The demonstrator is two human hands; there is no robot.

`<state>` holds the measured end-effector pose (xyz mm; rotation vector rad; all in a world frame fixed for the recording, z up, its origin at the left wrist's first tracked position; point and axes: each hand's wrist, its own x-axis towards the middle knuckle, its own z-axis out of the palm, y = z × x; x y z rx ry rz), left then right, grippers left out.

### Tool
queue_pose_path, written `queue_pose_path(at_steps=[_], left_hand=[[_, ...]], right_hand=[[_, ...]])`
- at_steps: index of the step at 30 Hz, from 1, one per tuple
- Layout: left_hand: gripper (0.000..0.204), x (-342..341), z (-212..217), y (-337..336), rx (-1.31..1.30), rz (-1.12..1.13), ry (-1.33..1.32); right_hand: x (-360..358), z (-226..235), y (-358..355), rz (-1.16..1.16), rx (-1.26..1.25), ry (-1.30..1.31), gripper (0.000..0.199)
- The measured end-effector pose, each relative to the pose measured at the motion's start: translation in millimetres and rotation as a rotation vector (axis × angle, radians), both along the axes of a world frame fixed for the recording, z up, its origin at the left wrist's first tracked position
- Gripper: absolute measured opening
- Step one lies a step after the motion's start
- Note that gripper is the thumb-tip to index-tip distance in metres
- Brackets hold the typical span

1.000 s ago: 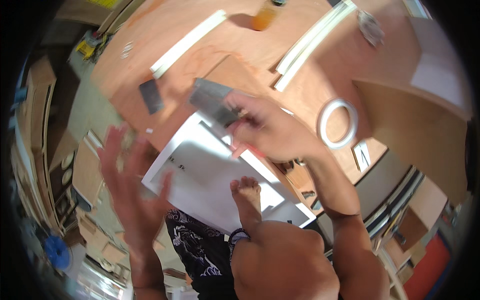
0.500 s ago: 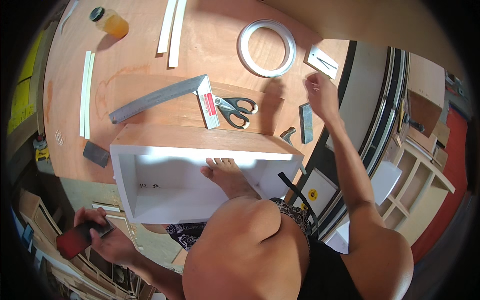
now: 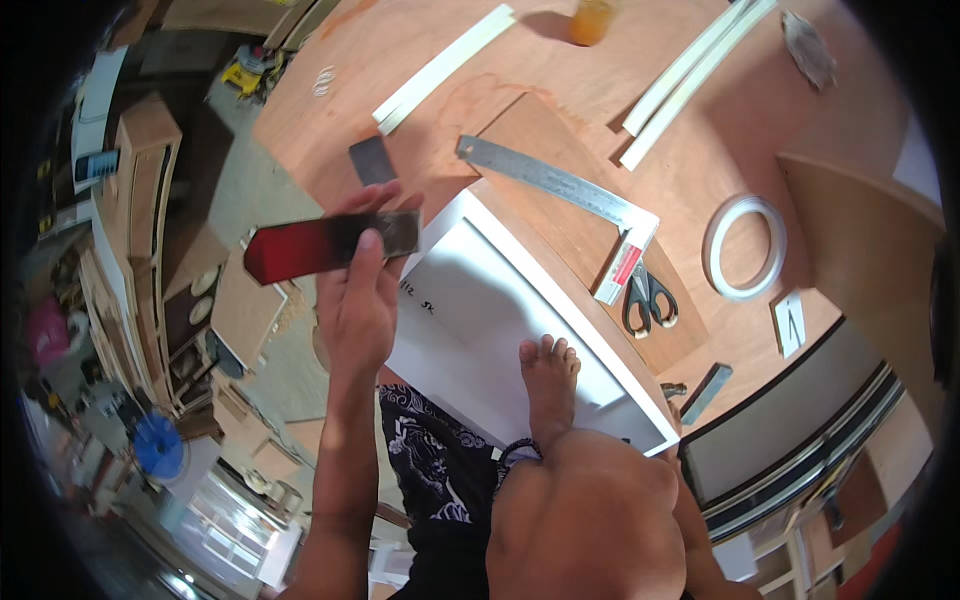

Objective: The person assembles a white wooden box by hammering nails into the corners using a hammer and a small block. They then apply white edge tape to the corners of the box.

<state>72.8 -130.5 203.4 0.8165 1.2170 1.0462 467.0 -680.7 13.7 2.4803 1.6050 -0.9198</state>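
Note:
My left hand (image 3: 360, 295) is raised over the left corner of an open white box (image 3: 470, 300) and grips a flat tool with a red handle and a dark metal blade (image 3: 330, 245), held crosswise. A bare foot (image 3: 548, 370) rests inside the white box, with the bent knee (image 3: 590, 510) below it. My right hand is hidden; only a bit of that arm shows past the knee at the lower right. A small dark flat plate (image 3: 372, 160) lies on the plywood table (image 3: 560, 90) just beyond the tool.
A steel square (image 3: 545, 180), black-handled scissors (image 3: 648, 300), a roll of white tape (image 3: 745, 248), white strips (image 3: 440, 68), an orange cup (image 3: 590, 20) and a grey bar (image 3: 708, 392) lie on the table. Shelves and wood stacks (image 3: 140, 250) stand at left.
My left hand has come up from low at the left, carrying the red-handled tool to the box's corner. My right hand, earlier reaching over the table's right side, has left view.

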Motion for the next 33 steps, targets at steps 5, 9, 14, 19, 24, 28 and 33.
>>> queue_pose_path(at_steps=[5, 9, 14, 19, 24, 28, 33], left_hand=[[0.030, 0.9, -18.2, -6.2, 0.055, -0.016, -0.049], [0.034, -8.6, -30.2, -12.3, 0.123, -0.101, 0.048], [0.044, -11.2, -45.2, -9.1, 0.178, -0.110, 0.044], [0.038, -16.4, -57.0, -5.0, 0.106, -0.069, 0.110], [0.035, -1.2, -55.3, 1.6, 0.019, 0.073, 0.067], [0.033, 3.1, -79.8, 0.2, 0.124, 0.088, 0.085], [0.030, 3.6, -79.7, -1.5, 0.028, -0.150, 0.407]], right_hand=[[24.3, 32.4, 20.3, -0.380, -0.368, -0.065, 0.024], [54.8, 75.5, 71.9, -0.543, -0.446, -0.097, 0.022], [63.8, 144.1, 174.6, -0.708, -0.339, -0.127, 0.021], [18.8, 207.8, 331.2, -0.706, -0.139, 0.017, 0.023], [-83.6, 204.2, 484.3, -0.482, -0.049, 0.511, 0.034], [-153.2, 174.1, 556.5, -0.157, 0.098, 0.801, 0.035], [-193.0, 159.0, 592.7, -0.224, 0.009, 0.892, 0.029]])
